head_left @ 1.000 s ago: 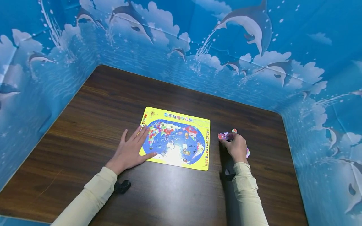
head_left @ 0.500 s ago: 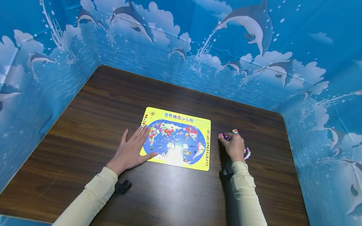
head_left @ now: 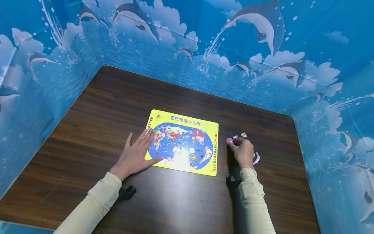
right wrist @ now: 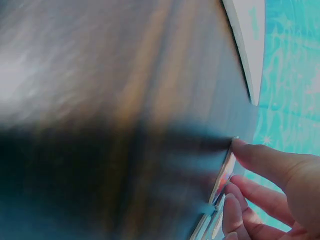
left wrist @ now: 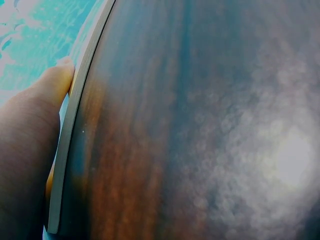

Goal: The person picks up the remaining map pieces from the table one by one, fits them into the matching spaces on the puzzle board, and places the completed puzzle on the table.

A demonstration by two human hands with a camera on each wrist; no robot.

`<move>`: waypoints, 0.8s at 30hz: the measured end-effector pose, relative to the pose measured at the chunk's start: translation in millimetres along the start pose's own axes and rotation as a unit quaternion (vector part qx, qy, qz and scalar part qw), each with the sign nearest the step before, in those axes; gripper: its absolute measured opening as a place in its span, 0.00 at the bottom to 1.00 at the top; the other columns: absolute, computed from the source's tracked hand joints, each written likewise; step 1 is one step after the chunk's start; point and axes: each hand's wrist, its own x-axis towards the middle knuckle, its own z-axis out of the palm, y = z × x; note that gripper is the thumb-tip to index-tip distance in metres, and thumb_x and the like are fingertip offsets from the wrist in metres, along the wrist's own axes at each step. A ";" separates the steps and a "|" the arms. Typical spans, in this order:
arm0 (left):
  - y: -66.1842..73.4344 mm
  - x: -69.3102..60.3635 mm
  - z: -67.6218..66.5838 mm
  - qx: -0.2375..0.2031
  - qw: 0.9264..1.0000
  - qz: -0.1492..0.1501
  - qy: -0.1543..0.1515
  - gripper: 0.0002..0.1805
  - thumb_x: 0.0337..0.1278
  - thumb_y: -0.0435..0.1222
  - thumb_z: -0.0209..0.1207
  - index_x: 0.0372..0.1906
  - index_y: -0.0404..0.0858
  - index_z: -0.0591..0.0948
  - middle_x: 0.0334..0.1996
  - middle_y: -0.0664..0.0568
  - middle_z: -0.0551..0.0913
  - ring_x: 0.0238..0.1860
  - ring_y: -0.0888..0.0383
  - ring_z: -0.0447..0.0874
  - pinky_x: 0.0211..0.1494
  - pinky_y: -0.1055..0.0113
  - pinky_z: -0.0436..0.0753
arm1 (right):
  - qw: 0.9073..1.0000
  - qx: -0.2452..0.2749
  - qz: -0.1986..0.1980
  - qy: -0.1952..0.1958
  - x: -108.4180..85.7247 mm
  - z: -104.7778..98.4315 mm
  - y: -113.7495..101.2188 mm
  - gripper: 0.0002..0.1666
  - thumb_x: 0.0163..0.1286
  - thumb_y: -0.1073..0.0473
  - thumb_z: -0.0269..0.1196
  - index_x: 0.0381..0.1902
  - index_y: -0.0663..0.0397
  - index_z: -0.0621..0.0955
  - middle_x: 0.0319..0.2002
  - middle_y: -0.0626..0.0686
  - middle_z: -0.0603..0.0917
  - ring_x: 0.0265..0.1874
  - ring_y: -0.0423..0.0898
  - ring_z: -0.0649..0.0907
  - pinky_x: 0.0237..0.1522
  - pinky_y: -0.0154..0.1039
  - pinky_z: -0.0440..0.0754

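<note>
We rested our spread left hand on the map board's left side while our right hand pinched a reddish piece, best held lightly by its edges.

From the head, looking forward and down, well above left fingers and right fingers. From each wrist, skimming the worktop, close to the fingers (rolled sideways). Sharing with the head view, respectively, the board under left fingers and the piece between right fingers.
</note>
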 end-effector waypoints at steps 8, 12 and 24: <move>0.8 -0.5 -0.2 -0.002 1.000 0.001 -0.011 0.60 0.60 0.72 0.53 0.84 0.38 0.51 0.84 0.46 0.48 0.84 0.45 0.39 0.78 0.32 0.32 | 0.999 0.032 0.027 -0.021 1.9 -2.0 -1.9 0.18 0.64 0.61 0.74 0.46 0.69 0.84 0.44 0.67 0.88 0.45 0.61 0.85 0.50 0.53 0.81; -0.5 -0.9 2.3 -0.005 1.000 0.003 0.000 0.60 0.59 0.73 0.53 0.84 0.39 0.52 0.84 0.46 0.49 0.84 0.45 0.40 0.78 0.32 0.33 | 0.999 0.043 0.023 -0.018 2.8 -1.4 -1.5 0.16 0.62 0.63 0.75 0.44 0.67 0.83 0.38 0.64 0.88 0.37 0.54 0.86 0.40 0.40 0.81; 0.4 0.3 -0.2 -0.001 1.000 0.002 -0.005 0.59 0.60 0.72 0.53 0.84 0.39 0.51 0.84 0.47 0.47 0.84 0.46 0.39 0.78 0.32 0.32 | 0.990 0.135 -0.005 0.030 1.9 2.5 -11.1 0.14 0.72 0.58 0.70 0.44 0.66 0.85 0.37 0.65 0.90 0.28 0.48 0.89 0.25 0.26 0.81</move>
